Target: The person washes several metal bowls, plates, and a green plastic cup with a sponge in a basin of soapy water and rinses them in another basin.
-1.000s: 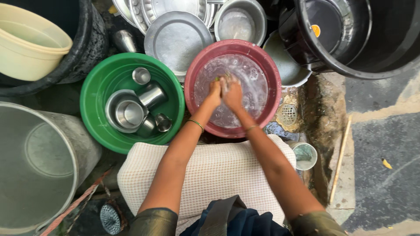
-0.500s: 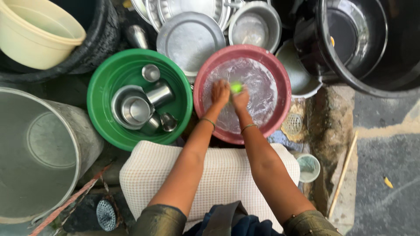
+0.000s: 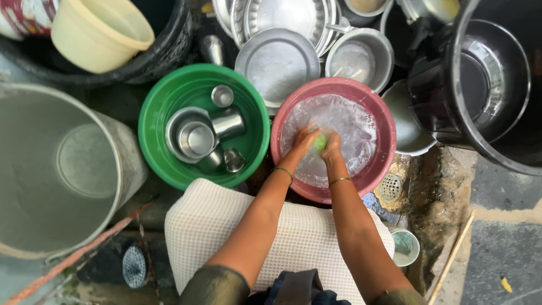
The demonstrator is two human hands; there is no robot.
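Both my hands meet over a pink plastic basin holding soapy water. My left hand and my right hand close together around a small green scrubber; whether another item sits between them is hidden. Left of the pink basin stands a green basin holding several steel cups and small vessels. A white waffle-weave cloth covers my lap beneath my forearms.
Steel plates and a steel pot lie behind the basins. A large grey drum stands left, a black tub with a cream bowl far left, a big black tub right. A floor drain and small cup sit right.
The view has shifted slightly. My hands stay pressed together in the pink basin, and the green scrubber between them has come into sight.
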